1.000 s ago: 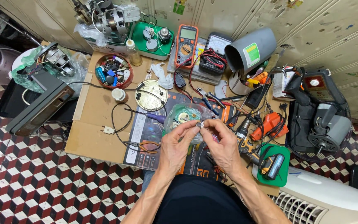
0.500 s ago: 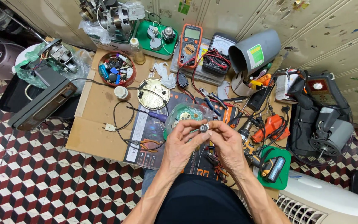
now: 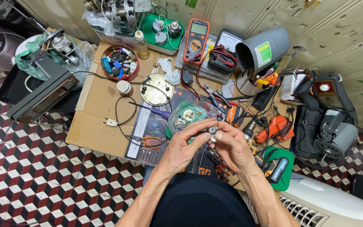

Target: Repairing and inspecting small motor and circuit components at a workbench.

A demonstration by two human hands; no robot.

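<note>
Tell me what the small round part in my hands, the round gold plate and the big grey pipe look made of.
The small round part, pinched by the left hand and right hand, looks like dark metal with a bright shiny centre, though it is too small to be sure. The round gold plate gleams like polished brass. The grey pipe looks like matte plastic, smooth and evenly coloured.

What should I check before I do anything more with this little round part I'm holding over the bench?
1. Both hands on the small round part: ok, left hand and right hand pinch it together.
2. Part held above the cardboard work surface: ok.
3. Orange-handled pliers close by: ok.
4. Multimeter within sight: ok.
5. Part's condition: cannot tell, too small.
</note>
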